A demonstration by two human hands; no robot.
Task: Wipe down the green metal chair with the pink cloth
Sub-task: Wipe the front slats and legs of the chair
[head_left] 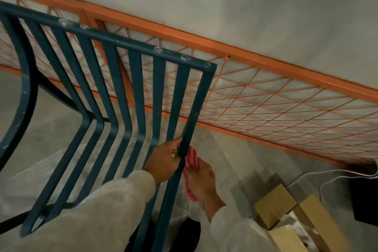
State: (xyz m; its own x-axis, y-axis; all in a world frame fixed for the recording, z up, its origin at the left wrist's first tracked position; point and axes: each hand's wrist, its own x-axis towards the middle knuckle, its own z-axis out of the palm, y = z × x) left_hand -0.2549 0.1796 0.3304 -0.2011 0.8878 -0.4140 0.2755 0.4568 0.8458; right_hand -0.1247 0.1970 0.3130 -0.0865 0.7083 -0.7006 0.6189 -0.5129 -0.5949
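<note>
Two hands work the green metal chair's (126, 80) outer rail, lower centre of frame.

Left hand (163, 161) is clenched around the rail; right hand (201, 182) has the pink cloth (192, 157) grasped against it. Likely risk: the cloth slipping off the narrow rail, or the chair tipping. Open cardboard boxes (290, 217), lower right, hold white packing.

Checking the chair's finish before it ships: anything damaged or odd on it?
Yes: pale chipped or scuffed patches dot the chair's top rail and the curved left bar. The right hand holds the cloth at the right edge bar.
</note>
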